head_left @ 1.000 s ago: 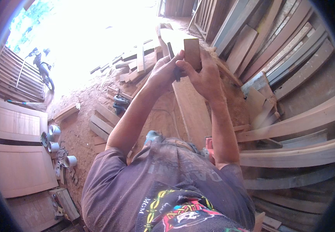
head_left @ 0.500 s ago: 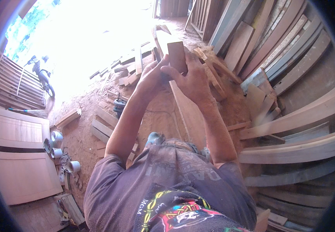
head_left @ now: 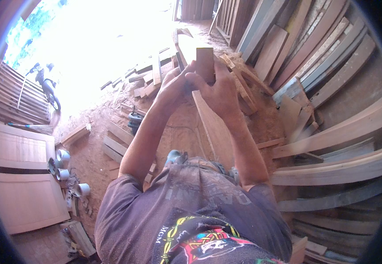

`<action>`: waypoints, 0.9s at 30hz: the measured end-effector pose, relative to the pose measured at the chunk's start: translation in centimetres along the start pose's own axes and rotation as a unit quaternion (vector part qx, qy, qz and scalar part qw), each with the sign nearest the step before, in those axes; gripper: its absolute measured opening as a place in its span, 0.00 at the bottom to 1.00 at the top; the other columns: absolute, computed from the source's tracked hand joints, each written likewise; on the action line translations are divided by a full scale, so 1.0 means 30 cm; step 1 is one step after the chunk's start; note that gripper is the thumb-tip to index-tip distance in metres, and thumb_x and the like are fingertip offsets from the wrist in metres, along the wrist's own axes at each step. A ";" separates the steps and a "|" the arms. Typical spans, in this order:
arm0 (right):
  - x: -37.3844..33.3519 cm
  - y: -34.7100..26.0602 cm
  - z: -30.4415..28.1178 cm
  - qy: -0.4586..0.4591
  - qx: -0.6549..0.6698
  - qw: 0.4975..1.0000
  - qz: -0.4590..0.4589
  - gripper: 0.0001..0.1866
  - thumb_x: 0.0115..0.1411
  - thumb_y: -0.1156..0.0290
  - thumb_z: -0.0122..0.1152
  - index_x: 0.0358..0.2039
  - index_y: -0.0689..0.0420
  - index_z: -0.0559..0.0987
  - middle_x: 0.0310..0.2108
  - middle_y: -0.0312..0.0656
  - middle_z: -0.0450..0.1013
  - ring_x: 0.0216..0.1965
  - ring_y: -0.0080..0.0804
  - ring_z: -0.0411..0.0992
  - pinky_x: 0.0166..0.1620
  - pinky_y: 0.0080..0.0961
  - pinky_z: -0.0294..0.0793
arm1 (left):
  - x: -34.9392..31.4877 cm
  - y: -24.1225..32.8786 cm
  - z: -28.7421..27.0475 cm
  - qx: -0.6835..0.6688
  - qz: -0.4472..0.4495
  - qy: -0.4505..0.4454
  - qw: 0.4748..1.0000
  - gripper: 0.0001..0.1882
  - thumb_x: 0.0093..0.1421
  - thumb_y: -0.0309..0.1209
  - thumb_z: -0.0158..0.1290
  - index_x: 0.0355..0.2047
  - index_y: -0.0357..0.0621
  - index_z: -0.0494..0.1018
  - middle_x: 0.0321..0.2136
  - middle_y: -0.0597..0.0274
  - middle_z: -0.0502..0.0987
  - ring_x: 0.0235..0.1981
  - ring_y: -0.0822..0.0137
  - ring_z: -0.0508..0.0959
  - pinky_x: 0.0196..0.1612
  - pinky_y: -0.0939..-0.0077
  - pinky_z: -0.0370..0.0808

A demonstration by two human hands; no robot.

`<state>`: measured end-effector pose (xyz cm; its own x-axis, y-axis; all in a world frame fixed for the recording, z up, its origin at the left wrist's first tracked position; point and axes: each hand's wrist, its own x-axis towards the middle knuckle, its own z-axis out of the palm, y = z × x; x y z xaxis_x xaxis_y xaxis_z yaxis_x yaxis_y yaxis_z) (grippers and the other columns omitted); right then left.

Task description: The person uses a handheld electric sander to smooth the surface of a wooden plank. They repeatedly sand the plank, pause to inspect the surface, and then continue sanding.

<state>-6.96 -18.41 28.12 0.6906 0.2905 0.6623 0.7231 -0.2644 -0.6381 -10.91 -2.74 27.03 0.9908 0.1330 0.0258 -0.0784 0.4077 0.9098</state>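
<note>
Both my arms reach forward, and my hands are close together around a brown, flat-faced rectangular piece of wood (head_left: 205,64). My right hand (head_left: 215,90) is closed on its right side and lower end, the thumb pointing left. My left hand (head_left: 177,81) is closed at its lower left, its fingertips partly hidden behind the right thumb. Below my hands, between my forearms, a pale wooden board (head_left: 210,127) runs toward my body, its narrow tip just under the right hand.
Lumber offcuts (head_left: 149,86) lie scattered ahead on the dusty floor. A dark green power tool (head_left: 134,121) sits left of my left forearm. Long planks (head_left: 332,171) are stacked at right. At left are panelled doors (head_left: 23,202), white pots (head_left: 63,155) and a parked motorcycle (head_left: 47,86).
The brown piece of wood has shifted slightly right and turned more upright in my hands. Both hands keep their grip.
</note>
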 end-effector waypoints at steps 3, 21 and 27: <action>-0.021 -0.003 0.012 0.039 0.039 0.998 0.016 0.32 0.65 0.52 0.75 0.58 0.65 0.78 0.47 0.55 0.81 0.48 0.44 0.83 0.50 0.37 0.82 | 0.037 -0.005 -0.006 0.059 0.000 0.000 0.998 0.26 0.72 0.51 0.61 0.47 0.36 0.79 0.34 0.64 0.82 0.32 0.76 0.81 0.34 0.80 0.77; -0.028 0.022 0.021 0.067 0.038 0.996 0.033 0.29 0.65 0.55 0.74 0.56 0.65 0.78 0.46 0.50 0.82 0.48 0.39 0.83 0.52 0.35 0.82 | 0.049 0.006 0.012 0.053 -0.023 0.002 0.998 0.23 0.70 0.48 0.64 0.45 0.37 0.79 0.35 0.65 0.82 0.33 0.77 0.82 0.35 0.81 0.79; -0.020 0.026 0.020 0.070 0.054 0.996 0.020 0.31 0.64 0.52 0.75 0.56 0.65 0.79 0.45 0.51 0.82 0.47 0.39 0.83 0.49 0.35 0.83 | 0.053 0.011 0.004 0.041 -0.029 -0.016 0.999 0.23 0.71 0.48 0.63 0.46 0.36 0.78 0.36 0.64 0.82 0.33 0.76 0.82 0.36 0.79 0.80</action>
<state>-6.82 -18.25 26.98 0.7190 0.1489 0.6788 0.6949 -0.1696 -0.6988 -9.35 -2.48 27.43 0.9966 0.0813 -0.0164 -0.0121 0.3381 0.9410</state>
